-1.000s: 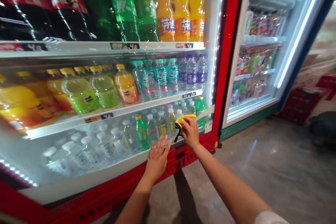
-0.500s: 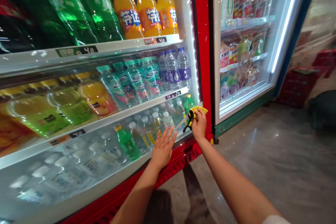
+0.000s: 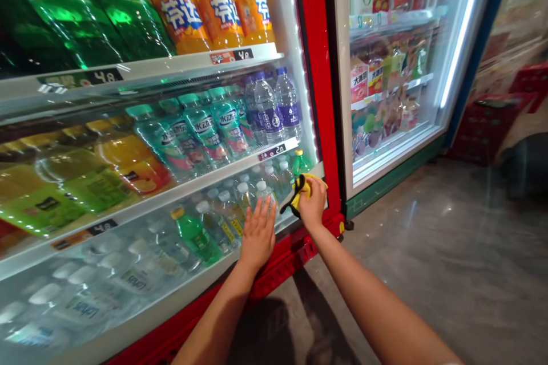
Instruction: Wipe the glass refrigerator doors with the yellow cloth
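Observation:
My left hand (image 3: 258, 234) lies against the lower part of the glass door (image 3: 141, 328), fingers stretched out, with nothing in it. Just right of it, my right hand (image 3: 313, 205) is closed on a yellow cloth with black edging (image 3: 300, 187). The cloth is bunched and presses on the glass near the red door frame (image 3: 319, 97); part of it is hidden by the fingers. Behind the glass, close to both hands, stand clear water bottles with white caps (image 3: 262, 187) and a small green bottle (image 3: 299, 162).
Shelves inside the fridge hold orange soda bottles (image 3: 220, 11), teal-capped bottles (image 3: 201, 125) and purple-labelled water bottles (image 3: 268, 108). A second lit fridge (image 3: 391, 68) stands to the right above a grey floor (image 3: 449, 262). Red boxes (image 3: 488, 125) are at the far right.
The view has shifted slightly to the right. My right hand and the cloth have moved a little lower and closer to my left hand, which stays spread on the glass.

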`<state>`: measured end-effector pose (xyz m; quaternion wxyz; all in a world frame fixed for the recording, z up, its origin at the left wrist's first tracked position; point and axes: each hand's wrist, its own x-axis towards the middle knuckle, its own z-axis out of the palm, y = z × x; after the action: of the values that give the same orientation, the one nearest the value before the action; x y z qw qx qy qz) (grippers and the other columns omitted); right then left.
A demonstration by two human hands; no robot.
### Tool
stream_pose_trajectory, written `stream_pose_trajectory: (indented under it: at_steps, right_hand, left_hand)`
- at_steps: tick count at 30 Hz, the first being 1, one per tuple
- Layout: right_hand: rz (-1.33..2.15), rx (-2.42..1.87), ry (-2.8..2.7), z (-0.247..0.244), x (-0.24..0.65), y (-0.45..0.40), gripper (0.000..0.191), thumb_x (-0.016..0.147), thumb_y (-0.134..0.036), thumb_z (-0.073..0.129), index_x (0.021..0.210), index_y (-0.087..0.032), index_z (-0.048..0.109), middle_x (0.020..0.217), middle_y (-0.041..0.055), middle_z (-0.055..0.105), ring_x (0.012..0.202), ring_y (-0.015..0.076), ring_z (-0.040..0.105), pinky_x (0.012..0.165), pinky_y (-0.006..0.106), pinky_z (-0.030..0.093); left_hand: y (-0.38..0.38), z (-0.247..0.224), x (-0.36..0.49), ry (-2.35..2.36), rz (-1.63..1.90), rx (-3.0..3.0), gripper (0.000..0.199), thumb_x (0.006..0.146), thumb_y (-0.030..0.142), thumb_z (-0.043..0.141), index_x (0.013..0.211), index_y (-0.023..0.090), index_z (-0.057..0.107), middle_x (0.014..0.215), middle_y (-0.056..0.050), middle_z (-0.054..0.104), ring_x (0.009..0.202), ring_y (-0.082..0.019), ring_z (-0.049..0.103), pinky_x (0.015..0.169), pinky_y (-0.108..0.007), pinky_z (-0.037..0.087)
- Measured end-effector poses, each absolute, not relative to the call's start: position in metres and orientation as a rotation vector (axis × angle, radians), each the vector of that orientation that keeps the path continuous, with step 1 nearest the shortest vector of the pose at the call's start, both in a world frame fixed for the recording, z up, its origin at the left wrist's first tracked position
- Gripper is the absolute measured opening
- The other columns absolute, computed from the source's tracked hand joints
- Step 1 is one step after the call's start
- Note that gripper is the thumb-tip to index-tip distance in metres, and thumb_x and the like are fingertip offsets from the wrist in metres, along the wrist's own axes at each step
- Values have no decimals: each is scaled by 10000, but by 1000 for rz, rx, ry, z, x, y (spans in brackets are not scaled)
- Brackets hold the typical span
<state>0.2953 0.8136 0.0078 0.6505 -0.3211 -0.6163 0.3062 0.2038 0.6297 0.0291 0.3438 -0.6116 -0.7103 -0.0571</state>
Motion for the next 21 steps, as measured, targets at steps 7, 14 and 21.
stream_pose_trajectory:
  at_steps: [7, 14, 21]
  right_hand:
    - [689, -722, -1408, 17, 297, 807, 393, 819, -131, 479, 1153, -240, 656, 1214, 119, 567, 1193, 285, 510, 1082, 491, 391]
    - [570, -441, -1703, 3, 298, 790, 446, 850, -88, 499, 1207, -298, 666, 1361, 81, 547, 1262, 263, 506, 1101, 458, 398]
    - [613, -721, -1440, -4, 305, 832, 430, 791, -61, 442, 1121, -237, 655, 1252, 116, 549, 1248, 280, 493, 1101, 506, 387]
  left_hand:
    - [631, 29, 203, -1829, -188, -1570, 921, 911, 177, 555, 1648, 211, 4, 1685, -85, 231, 1578, -252, 149, 1305, -493, 3]
    - [628, 34, 201, -1826, -266, -1517, 908, 922, 175, 561, 1649, 212, 18, 1681, -96, 254, 1577, -264, 146, 1305, -510, 45]
    - [635, 27, 204, -1799, -201, -1591, 887, 889, 159, 577, 1647, 227, 120, 1678, -82, 263, 1578, -251, 145, 1305, -506, 20]
